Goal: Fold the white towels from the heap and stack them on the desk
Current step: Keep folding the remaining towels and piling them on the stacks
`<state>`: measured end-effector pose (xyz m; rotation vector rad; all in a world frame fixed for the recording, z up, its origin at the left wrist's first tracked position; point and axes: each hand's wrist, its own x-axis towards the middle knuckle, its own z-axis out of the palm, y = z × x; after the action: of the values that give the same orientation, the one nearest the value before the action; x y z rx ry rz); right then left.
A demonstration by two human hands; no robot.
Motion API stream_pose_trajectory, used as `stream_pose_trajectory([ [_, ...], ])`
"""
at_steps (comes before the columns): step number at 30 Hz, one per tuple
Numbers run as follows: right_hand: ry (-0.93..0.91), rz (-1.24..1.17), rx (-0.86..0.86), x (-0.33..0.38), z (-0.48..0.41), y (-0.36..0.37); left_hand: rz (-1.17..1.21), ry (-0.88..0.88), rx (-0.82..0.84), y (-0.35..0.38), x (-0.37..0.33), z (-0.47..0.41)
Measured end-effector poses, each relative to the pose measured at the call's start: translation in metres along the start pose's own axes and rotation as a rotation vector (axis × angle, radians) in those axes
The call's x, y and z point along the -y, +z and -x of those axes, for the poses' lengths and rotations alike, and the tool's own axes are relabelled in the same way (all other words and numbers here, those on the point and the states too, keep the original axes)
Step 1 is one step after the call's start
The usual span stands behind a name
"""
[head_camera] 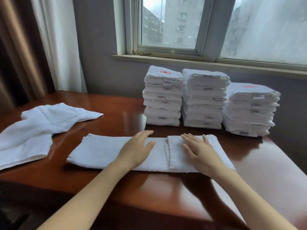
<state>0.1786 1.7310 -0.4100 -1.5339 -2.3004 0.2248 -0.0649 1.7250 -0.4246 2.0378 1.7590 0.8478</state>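
The head view is the only one we have. In it we look down on a reddish wooden worktop, where a white towel lies as a long band just in front of us. Its right end is turned in over the middle, so a frilled hem crosses the band near its centre.

Our left hand lies flat on the single-layer part just to the nine o'clock side of that hem, fingers straight and close together, thumb out. Our right hand lies flat on the turned-in flap at the three o'clock side, fingers straight and slightly fanned. Neither hand pinches any cloth. We judge both palms are there to press the fold down and keep the band square before the left end is brought over.

At nine to ten o'clock from the band lies the heap, loose crumpled white cloth, apart from the band and within the left arm's reach. At twelve to two o'clock, near the wall, three stacks of folded towels stand side by side with their labels facing us. The one at two o'clock is the lowest, so we judge it the likely place for this towel. Behind the stacks are a window and, at ten o'clock, a curtain.
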Motion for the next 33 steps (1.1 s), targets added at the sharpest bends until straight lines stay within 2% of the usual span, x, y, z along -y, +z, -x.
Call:
stream_pose_trajectory([
  [4, -0.203, -0.057, 0.049, 0.066, -0.019, 0.023, -0.171, -0.183, -0.08, -0.055, 0.063, 0.019],
  [8, -0.29, -0.051, 0.148, 0.12, -0.039, 0.052, -0.298, -0.337, -0.139, -0.09, 0.105, 0.043],
  [13, -0.323, -0.029, 0.23, 0.156, -0.055, 0.086, -0.365, -0.555, -0.06, -0.095, 0.126, 0.066],
  [17, -0.314, 0.064, 0.235, 0.166, -0.061, 0.109, -0.292, -0.538, -0.099, -0.095, 0.131, 0.073],
  [22, -0.319, 0.09, 0.195, 0.164, -0.06, 0.117, -0.214, -0.567, 0.008, -0.107, 0.135, 0.07],
  [26, -0.329, 0.078, 0.157, 0.163, -0.06, 0.118, -0.082, -0.477, -0.136, -0.117, 0.131, 0.074],
  [30, -0.29, -0.119, 0.187, 0.163, -0.061, 0.111, 0.339, -0.416, -0.219, -0.126, 0.106, 0.072],
  [31, -0.24, -0.248, 0.229, 0.164, -0.062, 0.104, 0.42, -0.394, -0.235, -0.126, 0.096, 0.07],
  [33, -0.076, -0.673, 0.321, 0.168, -0.064, 0.083, 0.476, -0.301, -0.291, -0.124, 0.076, 0.062],
])
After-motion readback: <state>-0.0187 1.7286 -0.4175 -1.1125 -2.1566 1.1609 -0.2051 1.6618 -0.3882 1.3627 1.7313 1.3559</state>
